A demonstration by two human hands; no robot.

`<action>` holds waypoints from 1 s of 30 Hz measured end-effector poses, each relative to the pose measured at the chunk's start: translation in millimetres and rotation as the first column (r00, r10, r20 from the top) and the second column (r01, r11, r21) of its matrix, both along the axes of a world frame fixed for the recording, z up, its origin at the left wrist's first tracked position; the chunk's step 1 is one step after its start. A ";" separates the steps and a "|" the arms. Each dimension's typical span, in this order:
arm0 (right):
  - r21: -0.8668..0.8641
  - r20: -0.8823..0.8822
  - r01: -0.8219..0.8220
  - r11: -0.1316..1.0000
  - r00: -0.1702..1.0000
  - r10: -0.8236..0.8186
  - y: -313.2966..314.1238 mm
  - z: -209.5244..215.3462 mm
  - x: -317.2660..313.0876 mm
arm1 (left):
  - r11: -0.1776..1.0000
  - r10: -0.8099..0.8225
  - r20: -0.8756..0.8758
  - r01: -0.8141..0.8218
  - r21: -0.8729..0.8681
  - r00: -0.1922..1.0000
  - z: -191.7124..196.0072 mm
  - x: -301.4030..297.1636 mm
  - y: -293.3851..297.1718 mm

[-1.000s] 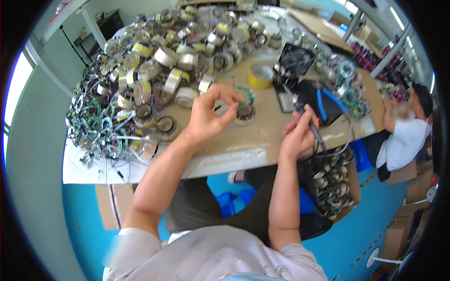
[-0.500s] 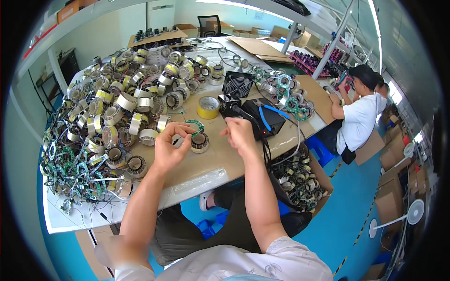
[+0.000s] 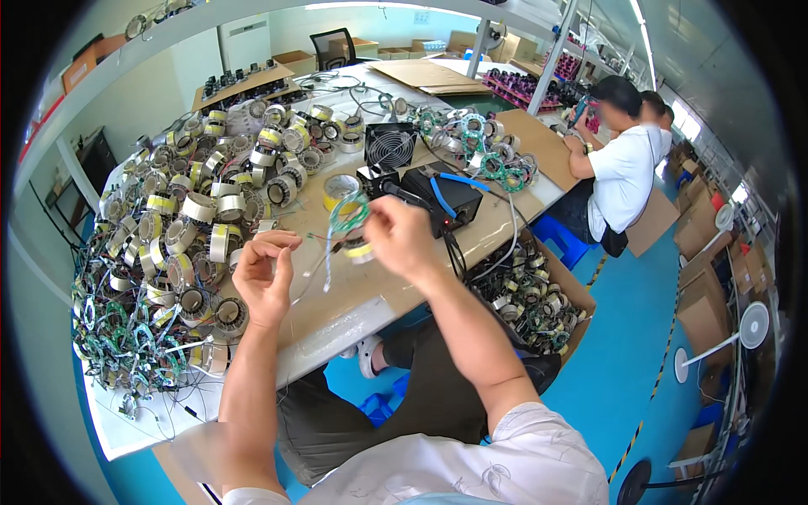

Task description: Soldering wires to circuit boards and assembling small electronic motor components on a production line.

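Observation:
My right hand pinches a green ring-shaped circuit board with thin wires hanging from it, held above the table. Partly hidden behind that hand is a motor stator with yellow tape round it. To the left, my left hand is raised, its thumb apart from the curled fingers and nothing visible between them. Just beyond the circuit board lies a roll of yellow tape. A big heap of stators spreads left of my left hand, with loose green ring boards at its near end.
Blue-handled pliers rest on a black box with cables, beside a black fan. More ring boards lie at the right. Below the edge stands a carton of stators. A person in a white shirt sits at the right.
The green ring board has passed from my left hand to my right. My left hand has drawn back to the left and opened; my right hand has moved left and nearer.

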State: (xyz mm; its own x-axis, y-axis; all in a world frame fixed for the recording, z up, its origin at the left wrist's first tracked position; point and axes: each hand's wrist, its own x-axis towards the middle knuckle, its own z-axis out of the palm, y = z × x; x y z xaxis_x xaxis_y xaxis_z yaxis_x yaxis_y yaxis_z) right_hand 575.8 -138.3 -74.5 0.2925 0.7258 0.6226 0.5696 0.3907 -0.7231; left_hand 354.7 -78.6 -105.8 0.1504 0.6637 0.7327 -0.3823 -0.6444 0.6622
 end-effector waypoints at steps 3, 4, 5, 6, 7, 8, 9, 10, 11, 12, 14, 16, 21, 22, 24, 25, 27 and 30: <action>-0.128 -0.193 -0.071 0.989 0.980 0.045 -6.1 44.3 56.3 | 0.999 0.024 -0.001 -0.024 -0.021 1.000 2.1 -1.0 -2.0; -0.105 -0.155 -0.015 0.994 0.988 -0.001 -5.8 58.2 79.5 | 0.999 0.025 -0.011 -0.025 -0.044 1.000 0.6 -0.1 -1.9; -0.071 -0.156 0.043 0.997 0.986 -0.054 -4.2 71.8 103.9 | 0.999 0.022 -0.004 -0.022 -0.044 1.000 -0.2 1.7 -2.6; -0.050 -0.150 0.076 0.996 0.985 -0.083 -2.4 85.9 130.5 | 0.998 0.001 -0.025 -0.002 -0.064 1.000 -1.3 4.0 -3.1; -0.012 -0.149 0.100 0.995 0.984 -0.100 1.1 97.3 162.7 | 0.996 -0.025 -0.046 0.021 -0.083 0.999 -2.3 7.9 -3.3; 0.026 -0.131 0.162 0.986 0.979 -0.157 9.6 106.5 188.8 | 0.997 -0.011 -0.067 0.007 -0.072 0.998 -2.4 9.0 -4.0; 0.065 -0.071 0.251 0.966 0.967 -0.247 17.4 114.7 210.5 | 0.997 -0.006 -0.064 0.002 -0.072 0.998 -3.5 8.5 -4.3; 0.066 -0.013 0.351 0.934 0.936 -0.351 25.9 120.4 240.4 | 0.997 0.009 -0.079 -0.014 -0.072 0.997 -4.6 9.1 -4.6; 0.100 0.054 0.440 0.893 0.893 -0.446 34.2 120.2 272.1 | 0.997 0.022 -0.093 -0.028 -0.070 0.995 -4.8 10.5 -4.4; 0.141 0.116 0.521 0.841 0.835 -0.537 40.9 117.4 302.1 | 0.998 0.018 -0.085 -0.024 -0.064 0.996 -4.3 12.4 -4.0; 0.117 0.289 0.612 0.782 0.733 -0.616 45.3 103.5 340.4 | 0.995 0.035 -0.099 -0.044 -0.089 0.995 -4.6 10.9 -5.9; -0.062 0.402 0.630 0.774 0.726 -0.558 35.8 82.4 389.3 | 0.995 0.002 -0.091 -0.010 -0.097 0.996 -4.8 17.1 -4.6; -0.418 0.720 0.719 0.555 0.635 -0.281 39.6 33.4 387.5 | 0.982 -0.041 -0.178 0.006 -0.189 0.983 -10.7 5.8 -6.5; -0.447 0.732 0.714 0.539 0.638 -0.238 47.4 35.6 379.2 | 0.974 -0.044 -0.207 -0.004 -0.227 0.977 -12.9 1.6 -6.6; -0.386 0.783 0.751 0.535 0.574 -0.239 54.8 46.3 370.1 | 0.952 -0.046 -0.221 -0.024 -0.305 0.974 -13.4 6.0 -9.5; -0.294 0.815 0.786 0.543 0.503 -0.287 52.8 53.8 370.3 | 0.940 -0.065 -0.240 -0.021 -0.340 0.969 -13.6 14.0 -8.8; 0.106 0.864 0.692 0.714 0.291 -0.411 46.6 64.5 326.0 | 0.912 -0.089 -0.318 -0.051 -0.407 0.944 -6.8 25.1 -11.5; 0.169 0.849 0.356 0.919 0.421 -0.320 57.5 97.9 246.5 | 0.924 -0.105 -0.321 -0.027 -0.381 0.941 -2.6 36.6 -8.8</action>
